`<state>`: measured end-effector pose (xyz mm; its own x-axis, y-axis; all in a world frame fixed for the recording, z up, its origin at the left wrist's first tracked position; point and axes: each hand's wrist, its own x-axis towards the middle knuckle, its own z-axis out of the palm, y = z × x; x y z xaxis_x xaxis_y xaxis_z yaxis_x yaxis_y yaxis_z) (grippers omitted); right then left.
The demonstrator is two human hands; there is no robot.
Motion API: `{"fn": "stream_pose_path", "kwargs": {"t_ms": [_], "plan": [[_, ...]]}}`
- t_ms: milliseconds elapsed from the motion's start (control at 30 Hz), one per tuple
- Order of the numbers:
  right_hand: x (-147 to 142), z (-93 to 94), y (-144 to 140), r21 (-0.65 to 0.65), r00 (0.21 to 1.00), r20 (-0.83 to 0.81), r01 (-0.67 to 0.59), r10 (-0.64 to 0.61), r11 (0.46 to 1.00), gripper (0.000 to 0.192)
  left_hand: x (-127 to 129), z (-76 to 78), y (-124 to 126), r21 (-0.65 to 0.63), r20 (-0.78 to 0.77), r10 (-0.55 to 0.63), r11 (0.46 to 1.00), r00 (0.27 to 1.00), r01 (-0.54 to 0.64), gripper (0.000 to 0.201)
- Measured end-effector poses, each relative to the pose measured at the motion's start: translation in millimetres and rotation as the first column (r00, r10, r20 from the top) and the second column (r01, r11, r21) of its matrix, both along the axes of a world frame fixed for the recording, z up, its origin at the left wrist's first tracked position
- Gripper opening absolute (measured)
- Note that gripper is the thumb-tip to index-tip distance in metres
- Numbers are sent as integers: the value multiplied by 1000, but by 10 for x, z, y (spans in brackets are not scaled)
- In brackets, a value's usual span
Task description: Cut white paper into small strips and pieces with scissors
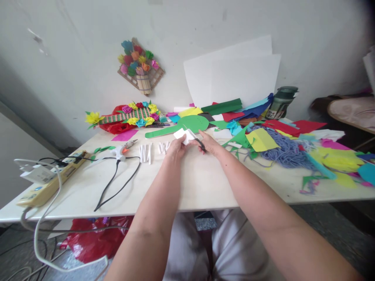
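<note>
White paper [181, 135] betw. hands: left hand [175, 147], right hand [209, 143] w/ scissors [195, 138]

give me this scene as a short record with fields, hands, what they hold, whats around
setting: white table against a pale wall
left hand: holds a small white piece
right hand: holds scissors, blades at the white piece
left of the hands: short white sticks, glue gun with black cord, power strip
right of the hands: coloured scraps, yellow sheet, blue-grey yarn
behind the hands: green paddle-shaped cutout, paper flower piece, white sheets leaning on the wall, dark green bottle
</note>
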<state>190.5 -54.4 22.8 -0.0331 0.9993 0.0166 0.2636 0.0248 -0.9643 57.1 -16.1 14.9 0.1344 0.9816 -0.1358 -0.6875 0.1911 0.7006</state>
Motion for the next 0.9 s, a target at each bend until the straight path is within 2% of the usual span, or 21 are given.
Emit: {"fn": "stream_pose_path", "kwargs": {"t_ms": [267, 600, 900], "plan": [[-40, 50, -25, -8, 1000, -8, 18, -18, 1000, 97, -8, 35, 11, -74, 25, 34, 997, 999, -32, 17], [-43, 37, 3, -20, 1000, 20, 21, -21, 1000, 98, -13, 31, 32, -104, -26, 35, 994, 999, -37, 22], [-21, 16, 21, -52, 998, 59, 2, 1, 999, 99, -10, 64, 61, -237, -97, 23, 971, 995, -45, 24]]}}
